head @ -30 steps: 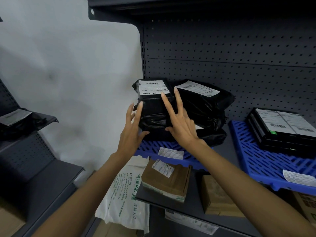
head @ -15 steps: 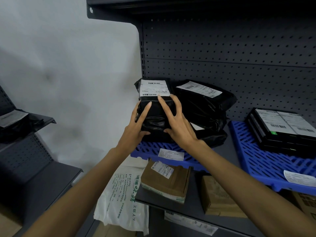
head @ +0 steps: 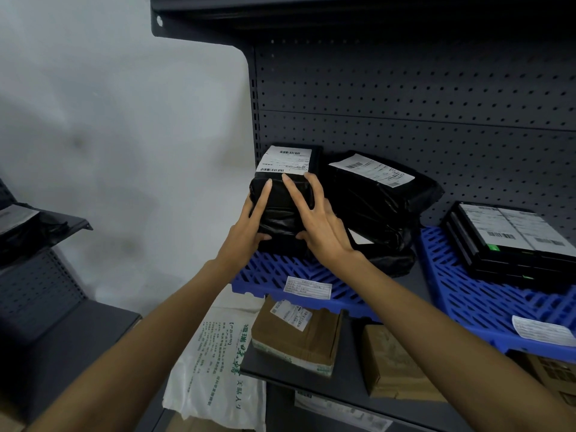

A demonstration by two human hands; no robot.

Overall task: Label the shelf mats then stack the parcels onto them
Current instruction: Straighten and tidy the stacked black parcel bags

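Starting at the shelf's left end, the left blue mat [head: 274, 272] already carries a paper label [head: 307, 287] on its front edge, so labelling looks done here. At this mat's left rear corner stands a bulky black parcel [head: 280, 213], and both hands are on its near face. The left hand [head: 249, 235] lies with straight fingers up the parcel's left side, thumb against its lower part, and the right hand [head: 322, 235] presses flat with spread fingers beside it. Neither has closed round anything, so I judge they are squaring the parcel into place. Just beside it, towards the mat's right edge, sits a second black parcel [head: 374, 201]. Below, on the lower shelf, brown parcels [head: 396, 366] lie off any mat; whether they are left to stack I cannot tell. Further right, the right blue mat [head: 461, 294] also bears a label [head: 542, 330] at its front edge and holds a flat stack of black parcels [head: 511, 244].
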